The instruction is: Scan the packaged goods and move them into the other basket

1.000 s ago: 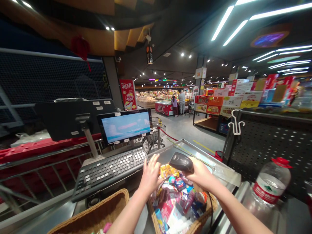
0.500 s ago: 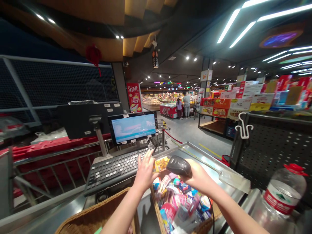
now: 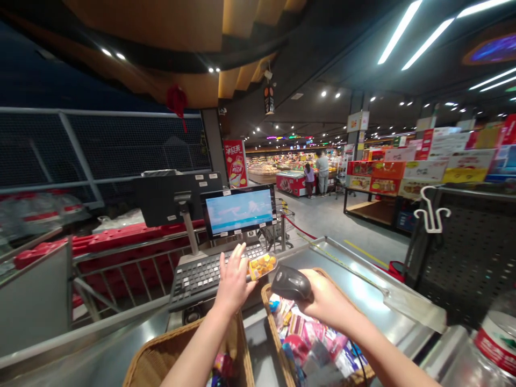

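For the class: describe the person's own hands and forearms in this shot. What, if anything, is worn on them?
The left hand and right hand are bare: no gloves, and no ring, watch or bracelet shows. The left forearm and right forearm are also bare and slender; no sleeve shows before they leave the frame.

Head-worn, facing forward and down

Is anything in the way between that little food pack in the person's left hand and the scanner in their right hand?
No, nothing visible stands between them. The clear pack of orange food in the left hand and the black handheld scanner in the right hand have only a small open gap between them, above the wicker basket.
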Motion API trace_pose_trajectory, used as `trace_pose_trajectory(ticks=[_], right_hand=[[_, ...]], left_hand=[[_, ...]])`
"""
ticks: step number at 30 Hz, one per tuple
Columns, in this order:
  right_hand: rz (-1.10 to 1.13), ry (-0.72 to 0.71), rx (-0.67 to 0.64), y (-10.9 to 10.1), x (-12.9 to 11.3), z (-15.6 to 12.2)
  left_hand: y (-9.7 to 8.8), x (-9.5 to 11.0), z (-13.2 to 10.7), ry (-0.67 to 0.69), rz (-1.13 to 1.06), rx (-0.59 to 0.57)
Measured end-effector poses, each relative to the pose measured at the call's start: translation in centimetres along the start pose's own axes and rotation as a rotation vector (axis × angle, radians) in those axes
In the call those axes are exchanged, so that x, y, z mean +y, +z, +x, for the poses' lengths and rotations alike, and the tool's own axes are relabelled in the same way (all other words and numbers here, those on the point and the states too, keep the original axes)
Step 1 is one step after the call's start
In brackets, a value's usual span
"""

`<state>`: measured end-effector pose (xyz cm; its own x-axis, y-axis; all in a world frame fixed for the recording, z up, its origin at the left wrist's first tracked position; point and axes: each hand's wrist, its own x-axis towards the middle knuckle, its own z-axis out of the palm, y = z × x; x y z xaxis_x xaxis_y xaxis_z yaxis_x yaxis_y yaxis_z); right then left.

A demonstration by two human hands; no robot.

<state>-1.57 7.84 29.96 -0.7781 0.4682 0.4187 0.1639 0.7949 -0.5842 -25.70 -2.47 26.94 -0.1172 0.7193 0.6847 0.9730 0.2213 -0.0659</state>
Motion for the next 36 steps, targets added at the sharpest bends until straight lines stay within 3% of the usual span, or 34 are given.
trace_pose_trajectory(ticks=[22,36], right_hand=[[0.082,-0.025,-0.063,3.3,-4.0,0.9],[0.109,-0.074,-0.118,7.4,-5.7,1.5]], left_hand=[[-2.4,-5.0,-4.0,-0.090,0.065,-0.023],[-4.6,-8.0,-8.6,-0.163,0.107,-0.065]])
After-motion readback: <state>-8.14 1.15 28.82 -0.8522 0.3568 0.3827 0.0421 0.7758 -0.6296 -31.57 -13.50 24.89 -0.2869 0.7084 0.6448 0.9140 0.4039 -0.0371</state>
